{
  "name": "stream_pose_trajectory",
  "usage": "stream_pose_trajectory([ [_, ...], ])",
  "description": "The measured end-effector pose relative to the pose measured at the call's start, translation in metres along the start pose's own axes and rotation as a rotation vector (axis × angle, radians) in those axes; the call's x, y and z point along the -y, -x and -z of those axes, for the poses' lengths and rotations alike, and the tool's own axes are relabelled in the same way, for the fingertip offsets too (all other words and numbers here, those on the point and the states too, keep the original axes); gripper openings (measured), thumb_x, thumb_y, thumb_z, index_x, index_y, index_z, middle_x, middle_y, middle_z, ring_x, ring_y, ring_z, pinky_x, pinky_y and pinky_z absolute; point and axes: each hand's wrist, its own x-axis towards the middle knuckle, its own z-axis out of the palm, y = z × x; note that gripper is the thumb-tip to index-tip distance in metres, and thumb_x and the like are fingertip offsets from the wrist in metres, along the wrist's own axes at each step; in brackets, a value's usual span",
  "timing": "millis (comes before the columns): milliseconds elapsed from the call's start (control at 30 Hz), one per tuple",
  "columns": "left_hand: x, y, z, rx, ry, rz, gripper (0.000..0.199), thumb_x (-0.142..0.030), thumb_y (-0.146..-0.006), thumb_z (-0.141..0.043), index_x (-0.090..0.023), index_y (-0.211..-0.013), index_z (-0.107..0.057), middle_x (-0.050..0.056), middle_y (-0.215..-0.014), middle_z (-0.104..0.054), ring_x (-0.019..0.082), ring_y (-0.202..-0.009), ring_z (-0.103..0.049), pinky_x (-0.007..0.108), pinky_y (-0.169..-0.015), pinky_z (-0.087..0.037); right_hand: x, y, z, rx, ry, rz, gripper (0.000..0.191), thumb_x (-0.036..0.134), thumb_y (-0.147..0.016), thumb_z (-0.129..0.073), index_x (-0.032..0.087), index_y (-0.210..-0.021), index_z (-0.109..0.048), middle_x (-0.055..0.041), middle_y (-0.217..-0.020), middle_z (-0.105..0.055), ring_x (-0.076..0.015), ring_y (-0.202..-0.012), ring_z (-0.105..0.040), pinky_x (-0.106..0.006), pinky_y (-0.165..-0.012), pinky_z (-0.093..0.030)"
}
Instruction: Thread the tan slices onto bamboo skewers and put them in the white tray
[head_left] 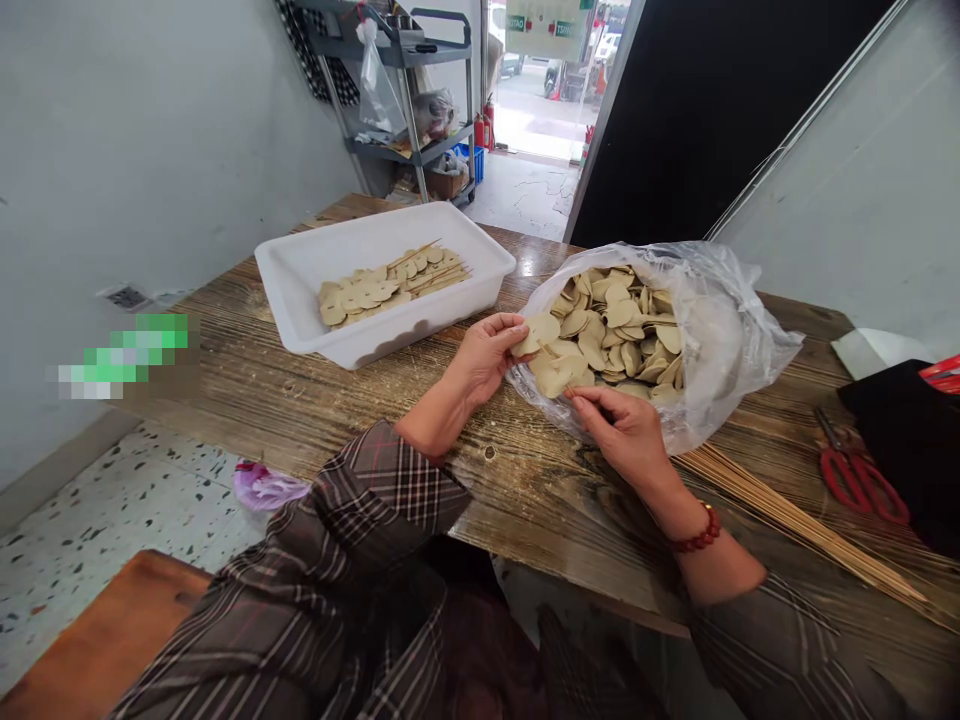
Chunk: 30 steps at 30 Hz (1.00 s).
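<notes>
My left hand (pixel 487 352) is closed, pinching a thin round beige slice (pixel 541 330) by its edge, at the near left rim of a clear plastic bag. In my right hand (pixel 628 432), thumb and fingers are closed on a thin bamboo skewer (pixel 569 391), mostly hidden by the fingers and slices. Further beige slices (pixel 555 373) hang together between the two hands, seemingly on that skewer. Behind them the open plastic bag (pixel 709 350) holds a heap of similar loose slices (pixel 622 312).
A white plastic tub (pixel 405 335) at the back left contains skewered slices (pixel 367 292). Bare skewers (pixel 802 530) lie right of my right hand, then red-handled scissors (pixel 855 480) and a black cloth (pixel 900 440). The wooden table (pixel 315 425) has its near edge at my body.
</notes>
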Motion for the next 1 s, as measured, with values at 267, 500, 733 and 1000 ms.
stream_pose_trajectory([
  [267,0.0019,0.0010,-0.0004,0.024,-0.017,0.019,0.025,-0.019,-0.063,-0.079,-0.013,-0.077,-0.059,-0.002,-0.070,-0.062,0.007,-0.059,-0.058,0.021,-0.057,-0.052,-0.0041,0.0011,-0.0005,0.019,-0.004,-0.006,0.024,0.036,-0.087,-0.058,0.021,-0.091,-0.077,-0.0054,-0.080,-0.075,-0.0182,-0.066,-0.066,-0.029,-0.058,-0.047],
  [500,0.0053,0.0041,-0.0046,0.066,-0.042,-0.026,0.028,-0.022,-0.060,-0.080,-0.013,-0.077,-0.060,-0.003,-0.066,-0.062,0.007,-0.056,-0.055,0.021,-0.057,-0.050,-0.0026,-0.0002,0.0005,-0.005,0.030,-0.014,0.027,0.036,-0.087,-0.057,0.017,-0.091,-0.076,-0.0040,-0.070,-0.072,-0.0163,-0.062,-0.062,-0.028,-0.059,-0.045],
  [733,0.0066,0.0026,-0.0028,0.040,-0.127,-0.137,0.022,-0.019,-0.064,-0.075,-0.013,-0.081,-0.062,-0.001,-0.068,-0.064,0.007,-0.060,-0.056,0.018,-0.059,-0.045,-0.0005,-0.0007,0.0003,0.002,-0.001,-0.061,0.028,0.036,-0.087,-0.057,0.017,-0.090,-0.077,-0.0008,-0.059,-0.064,-0.0136,-0.054,-0.054,-0.026,-0.054,-0.040],
  [1000,0.0060,0.0017,-0.0035,0.008,-0.314,-0.260,0.016,-0.016,-0.066,-0.070,-0.013,-0.078,-0.060,-0.003,-0.062,-0.059,0.005,-0.056,-0.050,0.018,-0.056,-0.038,-0.0025,-0.0016,-0.0003,0.017,-0.026,-0.079,0.029,0.037,-0.086,-0.057,0.016,-0.091,-0.077,-0.0030,-0.066,-0.068,-0.0138,-0.056,-0.054,-0.026,-0.054,-0.039],
])
